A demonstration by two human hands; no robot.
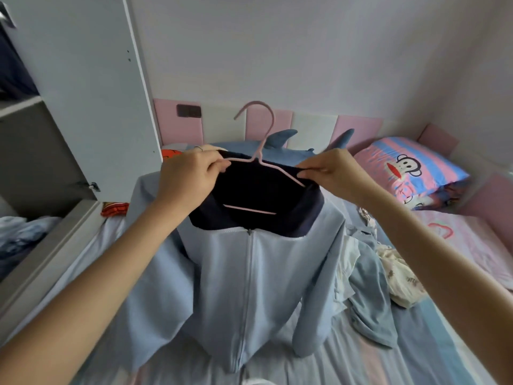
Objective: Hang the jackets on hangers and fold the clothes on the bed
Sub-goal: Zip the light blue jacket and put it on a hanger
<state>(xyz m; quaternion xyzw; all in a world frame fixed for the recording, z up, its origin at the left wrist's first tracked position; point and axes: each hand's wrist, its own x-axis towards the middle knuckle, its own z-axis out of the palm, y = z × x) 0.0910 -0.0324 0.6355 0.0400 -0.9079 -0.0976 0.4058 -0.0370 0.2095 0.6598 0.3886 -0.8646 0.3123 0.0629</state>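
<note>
Hanger point(249, 209) inside blue jacket point(263, 273), left hand point(188, 176) and right hand point(333, 170) in pinch grips on its collar point(308, 212).

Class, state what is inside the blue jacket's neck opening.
A pink hanger against the jacket's navy lining. Its shoulder ends are hidden under fabric pinched by left hand and right hand.

Beyond the fingers point(218, 163) a pale wall point(305, 51) rises above pink-and-white padded panels point(313, 129); left of them stands a grey wardrobe point(41, 151), its white door point(83, 79) open. Soft, even light.

Light blue jacket point(258, 287) with navy collar, pink hanger point(261, 151), pink-and-blue striped pillow point(410, 168)
</note>
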